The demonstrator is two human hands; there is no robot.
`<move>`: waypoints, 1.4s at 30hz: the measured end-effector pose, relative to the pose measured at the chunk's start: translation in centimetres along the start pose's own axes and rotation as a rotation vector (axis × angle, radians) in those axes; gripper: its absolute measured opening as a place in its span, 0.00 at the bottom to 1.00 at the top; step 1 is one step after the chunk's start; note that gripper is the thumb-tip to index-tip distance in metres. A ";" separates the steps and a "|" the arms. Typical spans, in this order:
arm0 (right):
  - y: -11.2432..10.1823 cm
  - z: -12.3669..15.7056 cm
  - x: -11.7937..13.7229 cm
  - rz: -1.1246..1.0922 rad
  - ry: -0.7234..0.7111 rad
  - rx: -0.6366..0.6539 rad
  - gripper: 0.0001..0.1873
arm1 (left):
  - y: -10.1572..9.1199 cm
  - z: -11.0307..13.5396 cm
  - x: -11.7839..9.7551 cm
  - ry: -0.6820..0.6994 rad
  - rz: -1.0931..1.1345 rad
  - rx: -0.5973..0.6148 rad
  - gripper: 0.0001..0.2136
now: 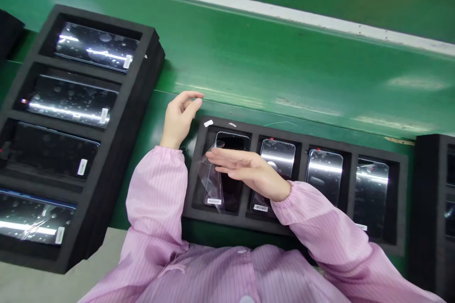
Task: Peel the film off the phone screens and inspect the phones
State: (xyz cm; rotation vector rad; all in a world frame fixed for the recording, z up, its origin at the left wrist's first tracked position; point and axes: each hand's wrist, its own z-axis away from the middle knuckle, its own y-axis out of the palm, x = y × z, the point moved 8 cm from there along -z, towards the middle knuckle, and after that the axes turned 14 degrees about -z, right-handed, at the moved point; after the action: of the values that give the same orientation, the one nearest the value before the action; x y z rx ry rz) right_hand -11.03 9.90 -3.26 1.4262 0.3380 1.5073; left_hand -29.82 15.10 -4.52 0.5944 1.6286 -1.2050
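My left hand [180, 116] hovers over the green surface, just beyond the upper left corner of a black foam tray [256, 131]. Its fingers bend loosely, the thumb close to the fingertips, and nothing shows in it. My right hand [254, 170] reaches across the tray with its fingers stretched out over the leftmost phone [232, 194]. A clear protective film [210, 177] stands partly lifted along that phone's left side. The right fingertips are at the film; whether any grip it is hidden. A white barcode label [213, 201] lies at the phone's lower end.
Three more phones [325, 173] sit in the tray's other compartments. Left stands a taller foam stack [117, 123] holding several film-covered screens [97, 47]. Another black foam stack [424, 199] is at the right edge. Behind runs a white strip [249, 4] across the green surface.
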 end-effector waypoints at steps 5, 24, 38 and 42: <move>0.1 0.0 0.0 -0.014 0.008 0.017 0.28 | 0.0 0.0 -0.1 0.020 -0.011 -0.004 0.08; -4.6 8.8 11.5 1.544 -0.021 -0.563 0.16 | -0.2 0.2 0.2 -0.002 -0.060 -0.018 0.09; -4.8 8.1 9.3 2.090 -0.282 -0.559 0.14 | -0.4 0.6 0.0 -0.012 -0.197 -0.093 0.08; -4.3 7.6 7.9 2.137 -0.313 -0.522 0.09 | -0.2 0.5 0.2 0.006 -0.195 -0.086 0.09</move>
State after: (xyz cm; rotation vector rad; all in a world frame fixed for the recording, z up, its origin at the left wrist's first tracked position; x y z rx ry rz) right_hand -0.92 15.00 0.22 1.2612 -2.2674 2.3376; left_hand -29.88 14.55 -4.65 0.3920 1.7657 -1.2670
